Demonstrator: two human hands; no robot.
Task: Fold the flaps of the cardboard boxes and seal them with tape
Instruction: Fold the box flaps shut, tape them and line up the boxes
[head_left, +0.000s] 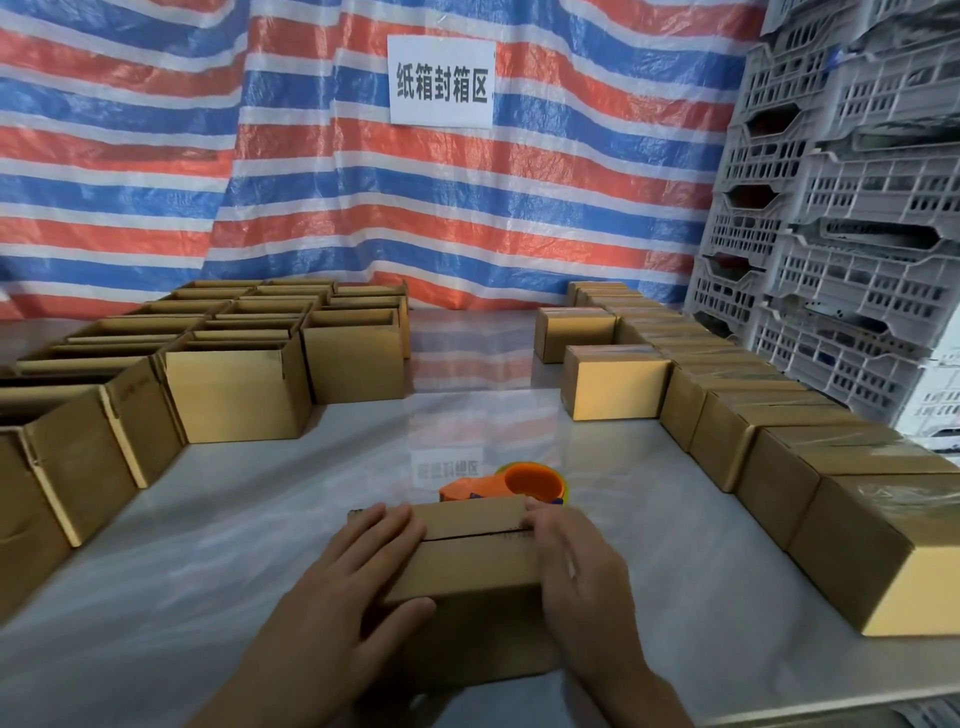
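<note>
A cardboard box (472, 551), top flaps folded shut (the seam shows as a dark line), is pressed down at the near middle of the worktop (249, 525), the left hand (353, 587) laid flat on its left end and the right hand (576, 566) spread over its right end. An orange tape dispenser (519, 483) is seen just behind it, open boxes (234, 395) leftward, taped boxes (779, 431) rightward.

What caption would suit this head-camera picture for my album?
Left hand and right hand press the flaps of the cardboard box shut, orange tape dispenser just behind.
</note>
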